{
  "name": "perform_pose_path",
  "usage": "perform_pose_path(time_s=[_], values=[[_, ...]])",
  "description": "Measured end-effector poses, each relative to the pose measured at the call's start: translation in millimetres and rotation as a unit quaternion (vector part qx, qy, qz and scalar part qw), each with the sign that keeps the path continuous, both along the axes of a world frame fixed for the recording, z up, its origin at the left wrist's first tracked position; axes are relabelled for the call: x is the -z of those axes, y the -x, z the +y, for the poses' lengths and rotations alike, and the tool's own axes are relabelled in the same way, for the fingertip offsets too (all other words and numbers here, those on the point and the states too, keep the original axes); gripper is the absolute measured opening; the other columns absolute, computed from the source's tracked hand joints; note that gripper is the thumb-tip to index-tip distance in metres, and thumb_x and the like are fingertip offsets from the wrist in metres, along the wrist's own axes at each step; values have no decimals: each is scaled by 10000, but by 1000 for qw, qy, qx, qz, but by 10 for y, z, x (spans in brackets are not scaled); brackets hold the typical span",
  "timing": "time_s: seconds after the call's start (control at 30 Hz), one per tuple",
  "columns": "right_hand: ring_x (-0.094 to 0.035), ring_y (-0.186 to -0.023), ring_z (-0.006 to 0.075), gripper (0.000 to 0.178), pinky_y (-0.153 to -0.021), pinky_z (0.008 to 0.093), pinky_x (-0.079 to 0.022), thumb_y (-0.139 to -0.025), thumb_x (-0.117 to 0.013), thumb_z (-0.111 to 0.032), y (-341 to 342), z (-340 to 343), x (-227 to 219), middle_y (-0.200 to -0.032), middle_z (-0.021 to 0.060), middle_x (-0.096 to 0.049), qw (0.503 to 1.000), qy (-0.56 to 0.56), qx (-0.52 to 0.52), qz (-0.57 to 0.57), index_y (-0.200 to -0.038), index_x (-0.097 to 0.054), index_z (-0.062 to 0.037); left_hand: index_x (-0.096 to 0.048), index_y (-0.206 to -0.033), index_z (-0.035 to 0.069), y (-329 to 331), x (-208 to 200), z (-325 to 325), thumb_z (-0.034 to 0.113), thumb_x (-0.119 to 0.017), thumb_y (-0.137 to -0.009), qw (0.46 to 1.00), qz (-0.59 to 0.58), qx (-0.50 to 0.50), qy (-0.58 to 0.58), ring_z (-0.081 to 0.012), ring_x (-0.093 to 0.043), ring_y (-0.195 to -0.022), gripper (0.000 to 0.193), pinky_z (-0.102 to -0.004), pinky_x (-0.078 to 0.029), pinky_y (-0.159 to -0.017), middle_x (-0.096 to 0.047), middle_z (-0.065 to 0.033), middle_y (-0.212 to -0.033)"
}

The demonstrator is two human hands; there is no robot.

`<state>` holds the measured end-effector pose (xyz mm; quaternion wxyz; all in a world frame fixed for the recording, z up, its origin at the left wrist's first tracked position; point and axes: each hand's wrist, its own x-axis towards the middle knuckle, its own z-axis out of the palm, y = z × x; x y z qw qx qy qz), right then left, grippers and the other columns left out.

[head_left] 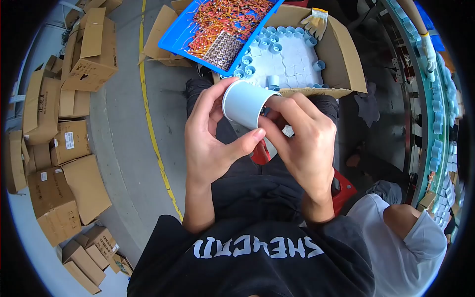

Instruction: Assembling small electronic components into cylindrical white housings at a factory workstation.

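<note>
A light-blue cylindrical cup-like housing (243, 105) is held in front of my lap, lying on its side. My left hand (210, 131) is wrapped round it, fingers over the top and thumb along the lower rim. The fingers of my right hand (304, 131) reach into its open right end, pinching a small dark part (264, 111) mostly hidden by the fingertips. Beyond my hands, a blue tray (170, 37) holds many red-and-orange wired parts (217, 20) and a block of small round metallic pieces (223, 50). It rests over an open cardboard box (344, 54) with similar blue cups (276, 47).
A work glove (315, 22) hangs on the box's far edge. On the right, a person in a white shirt (396, 232) sits beside a green conveyor line (426, 128) carrying blue cups. Cardboard boxes (52, 198) pile up at left, past a yellow floor line (151, 126).
</note>
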<state>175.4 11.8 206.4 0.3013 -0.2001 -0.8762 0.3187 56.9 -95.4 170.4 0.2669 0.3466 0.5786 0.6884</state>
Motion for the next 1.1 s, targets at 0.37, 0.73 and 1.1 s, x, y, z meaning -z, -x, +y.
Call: perform_pose_path(time_s=[0.37,0.73,1.1], values=[[-523,-599,272,178,-575,367,-423,-723,-741,-131,-5,58,30,-688,86,-531,995,-91,25,-46,-826,-635,-31,-452,-1319,-58,-32,110,77,60,-794,-696,999,12,11,-36,-186,-514,-1139,720,-320,-537,-885,-469,-102,-1167],[-570,-658,259,261,-626,357,-456,-697,-785,-97,15,46,215,-760,102,-568,994,-5,87,69,-870,-605,-19,-334,-1396,-50,-86,267,192,83,-700,-759,996,-45,2,-81,-220,-453,-1228,747,-379,-442,-1000,-433,-143,-1282],[-646,-1004,281,555,-884,380,-522,-749,-756,-44,72,12,618,-1064,191,-617,937,327,-17,122,-1216,-474,61,-394,-1350,-33,-105,298,254,218,-735,-797,987,-129,69,-72,-192,-498,-1153,696,-318,-448,-919,-487,-135,-1269]])
